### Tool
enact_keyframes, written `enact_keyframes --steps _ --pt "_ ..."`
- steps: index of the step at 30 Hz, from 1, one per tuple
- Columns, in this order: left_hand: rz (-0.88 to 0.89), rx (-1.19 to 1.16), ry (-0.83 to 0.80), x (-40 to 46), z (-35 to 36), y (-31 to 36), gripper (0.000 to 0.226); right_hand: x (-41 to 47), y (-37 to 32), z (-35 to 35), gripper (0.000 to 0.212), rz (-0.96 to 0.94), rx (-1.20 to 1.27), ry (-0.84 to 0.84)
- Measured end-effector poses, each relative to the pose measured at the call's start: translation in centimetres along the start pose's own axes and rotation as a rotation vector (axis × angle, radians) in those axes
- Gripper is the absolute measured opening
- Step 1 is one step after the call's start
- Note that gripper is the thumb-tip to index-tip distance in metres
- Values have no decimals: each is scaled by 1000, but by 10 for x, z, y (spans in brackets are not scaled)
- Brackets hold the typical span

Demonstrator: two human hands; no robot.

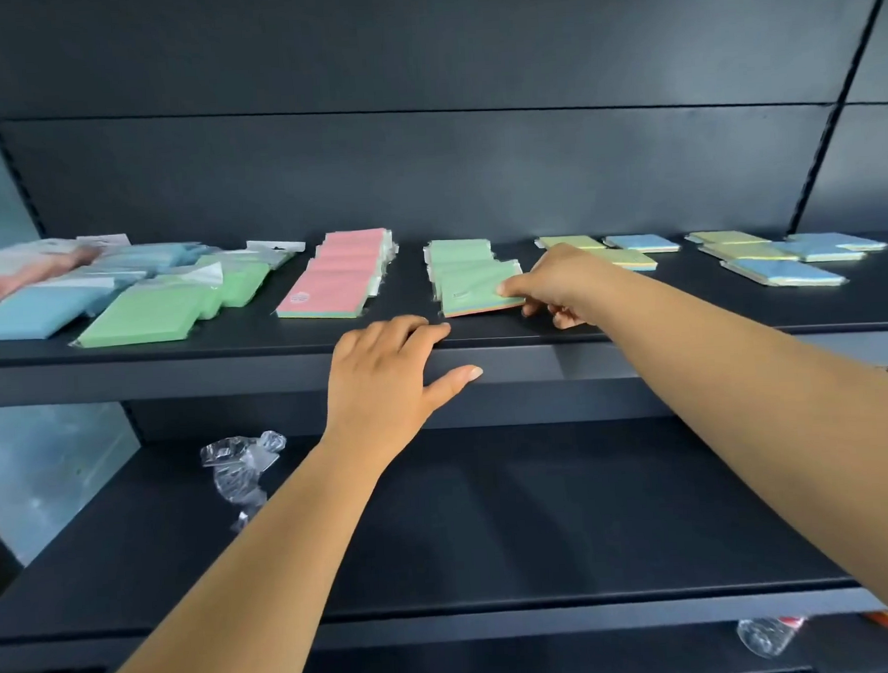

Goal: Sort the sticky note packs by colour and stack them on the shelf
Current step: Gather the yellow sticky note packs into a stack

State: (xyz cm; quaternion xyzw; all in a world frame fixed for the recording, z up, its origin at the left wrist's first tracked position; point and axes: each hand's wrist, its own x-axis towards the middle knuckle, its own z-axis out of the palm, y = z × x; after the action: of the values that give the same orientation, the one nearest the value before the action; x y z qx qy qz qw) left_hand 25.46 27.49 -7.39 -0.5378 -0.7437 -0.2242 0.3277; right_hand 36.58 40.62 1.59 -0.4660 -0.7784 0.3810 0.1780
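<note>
Green pack (473, 288), front of green row on shelf (637, 326), pinched at its corner by right hand (557, 284). Left hand (387, 370) w/ loose fingers rests on shelf edge. Probably best: square pack w/ row behind.

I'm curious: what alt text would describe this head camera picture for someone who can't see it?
A person's right hand pinches the front green sticky note pack on a dark shelf, while the left hand rests open on the shelf's front edge. Pink packs lie to the left, yellow and blue packs to the right.
</note>
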Motion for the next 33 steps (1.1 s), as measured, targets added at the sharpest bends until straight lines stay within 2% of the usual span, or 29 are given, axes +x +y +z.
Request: enact_keyframes --steps 3,6,9,14,17,19,24,26,29,33 --pt "-14 -20 -2 -1 1 1 56 0 2 1 34 -39 -136 16" --pt "-104 -179 -48 1 -4 6 59 2 6 -1 40 -67 -182 35" --pt "-193 -269 -11 4 -7 12 65 8 13 -7 41 -82 -102 17" --pt "-161 -488 20 20 -14 51 56 21 39 -34 34 -97 -71 -5" --pt "-102 -496 -100 49 -10 85 40 33 60 -62 33 -98 -3 35" --pt "-72 -459 -208 71 0 102 37 47 79 -87 38 -85 -33 79" --pt "-101 -326 -487 127 31 138 33 89 125 -150 53 -115 -364 153" --pt "-140 -264 -562 151 43 146 33 105 137 -171 49 -176 -409 151" --pt "-208 -177 -664 190 69 157 37 131 149 -199 32 -256 -443 96" --pt "-446 -211 -646 226 107 166 57 160 153 -218 30 -269 -416 42"
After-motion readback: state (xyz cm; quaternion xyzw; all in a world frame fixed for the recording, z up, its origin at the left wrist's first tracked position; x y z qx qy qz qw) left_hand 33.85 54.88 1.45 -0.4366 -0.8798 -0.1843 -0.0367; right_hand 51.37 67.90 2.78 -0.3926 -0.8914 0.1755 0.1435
